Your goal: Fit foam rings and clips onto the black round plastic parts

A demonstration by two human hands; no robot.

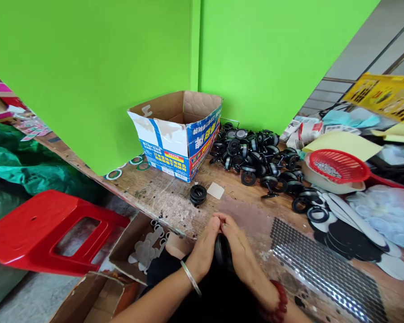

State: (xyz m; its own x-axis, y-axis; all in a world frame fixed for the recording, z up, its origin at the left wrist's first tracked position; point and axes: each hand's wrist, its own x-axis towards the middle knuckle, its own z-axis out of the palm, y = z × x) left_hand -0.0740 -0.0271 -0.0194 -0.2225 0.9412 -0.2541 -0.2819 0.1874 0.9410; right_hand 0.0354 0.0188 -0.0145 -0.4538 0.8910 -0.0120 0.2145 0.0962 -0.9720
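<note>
Near the table's front edge, my left hand [205, 249] and my right hand [237, 246] press from both sides on a round black part [222, 251], with their fingertips meeting above it. Its lower end is lost against dark clothing. Just beyond my hands stands a small stack of black rings [198, 194]. A pale square card [216, 190] lies beside the stack. Behind them, at the back right, is a heap of black wheel-like parts [256, 154].
An open cardboard box [166, 154] stands against the green partition [121, 67]. A bumpy dark sheet [323, 264] lies at right, near a red basket [340, 166]. A red stool [43, 229] and open cartons [131, 244] are at lower left.
</note>
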